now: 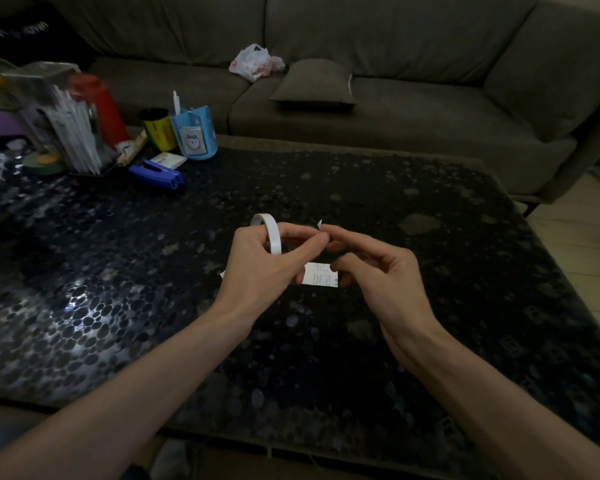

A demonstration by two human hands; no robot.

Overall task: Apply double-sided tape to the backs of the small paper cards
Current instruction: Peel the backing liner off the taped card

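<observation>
Head-worn view, down over table [430,209]

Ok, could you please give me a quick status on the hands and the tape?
Left hand holding tape roll. Right hand pinching the tape's free end. Paper card on table below. Nothing in the way.

The table [430,271] top is glossy, dark and pebble-patterned. The tape roll [270,233] looks smooth white; the sofa [413,126] is matt cloth.
</observation>
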